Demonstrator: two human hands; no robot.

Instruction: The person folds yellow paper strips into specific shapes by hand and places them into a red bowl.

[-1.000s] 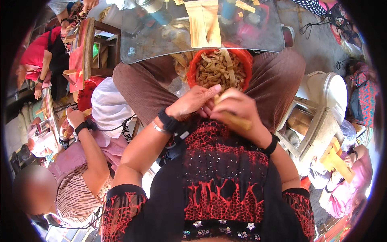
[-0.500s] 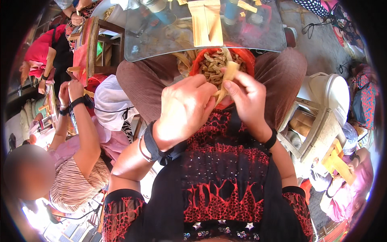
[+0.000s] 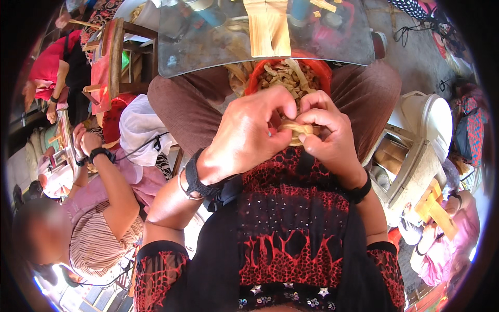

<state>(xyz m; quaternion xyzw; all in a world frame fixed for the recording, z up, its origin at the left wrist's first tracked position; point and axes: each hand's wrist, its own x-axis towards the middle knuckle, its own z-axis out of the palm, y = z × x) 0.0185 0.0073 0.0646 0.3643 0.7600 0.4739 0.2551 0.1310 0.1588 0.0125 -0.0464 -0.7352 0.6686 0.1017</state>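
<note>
Tan strip (image 3: 294, 128): folded on itself over the lap, between left hand (image 3: 252, 127) and right hand (image 3: 330, 127), just in front of red container (image 3: 326, 78).
Hands: both in a narrow pinch, fingers curled, strip gripped from either side.
Change: strip upright in the right fingers half a second ago; now crosswise and lower.
Container contents: short tan pieces (image 3: 275, 74), heaped; longer pale strip (image 3: 297, 73) on top.
Bench (image 3: 208, 56): glass, rounded corners; ribbed yellow-tan sheet (image 3: 266, 31) at near edge.
Room: white tub (image 3: 436, 117) at right; co-worker in stripes (image 3: 104, 234) at left.
</note>
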